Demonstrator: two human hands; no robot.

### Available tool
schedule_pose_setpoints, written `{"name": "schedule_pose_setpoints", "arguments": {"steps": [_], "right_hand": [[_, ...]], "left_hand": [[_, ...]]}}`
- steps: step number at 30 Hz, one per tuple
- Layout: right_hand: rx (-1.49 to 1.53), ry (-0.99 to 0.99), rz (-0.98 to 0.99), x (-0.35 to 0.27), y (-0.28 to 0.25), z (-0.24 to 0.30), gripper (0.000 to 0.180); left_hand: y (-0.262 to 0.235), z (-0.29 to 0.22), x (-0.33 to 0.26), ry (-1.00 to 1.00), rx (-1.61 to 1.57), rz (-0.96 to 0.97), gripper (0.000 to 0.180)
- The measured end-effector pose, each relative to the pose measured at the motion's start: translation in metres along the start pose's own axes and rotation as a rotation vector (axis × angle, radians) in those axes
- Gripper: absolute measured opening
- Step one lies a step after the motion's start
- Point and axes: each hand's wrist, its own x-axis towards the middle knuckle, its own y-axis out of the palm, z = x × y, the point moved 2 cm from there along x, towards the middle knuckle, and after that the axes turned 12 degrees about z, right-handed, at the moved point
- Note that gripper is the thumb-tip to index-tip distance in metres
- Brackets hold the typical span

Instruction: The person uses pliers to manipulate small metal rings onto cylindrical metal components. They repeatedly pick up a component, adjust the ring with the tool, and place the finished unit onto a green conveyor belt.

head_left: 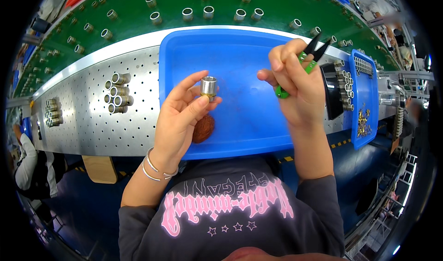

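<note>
Factory workshop | green belt (226, 6) bearing metal cylinders (208, 15) | perforated steel bench (85, 118)

A short silvery metal cylinder (209, 85), shiny, with a yellowish band low down, stands roughly upright in the left hand's (187, 102) fingertips, open end up, over the left part of the blue tray (249, 109). Green-handled tweezers (321, 52) slant in the right hand (297, 88) over the tray's right side, black tips apart, pointing outward and away.
</note>
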Motion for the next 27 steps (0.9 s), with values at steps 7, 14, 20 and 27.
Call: {"name": "schedule_pose_setpoints", "arguments": {"steps": [7,14,20,27], "right_hand": [[0.019,-0.047,0.150,0.001,0.016,0.008,0.010],[-0.137,-0.051,0.154,0.003,0.031,0.012,0.016],[-0.176,-0.097,0.266,0.006,0.035,0.018,0.016],[-0.250,-0.134,0.197,0.020,0.037,0.023,0.014]], "left_hand": [[0.002,-0.001,0.001,0.045,-0.004,-0.022,0.043],[-0.002,0.000,0.000,0.127,0.096,-0.010,0.040],[-0.003,0.003,0.001,0.135,0.190,-0.015,0.039],[-0.005,0.010,0.000,0.099,0.213,0.052,0.039]]}}
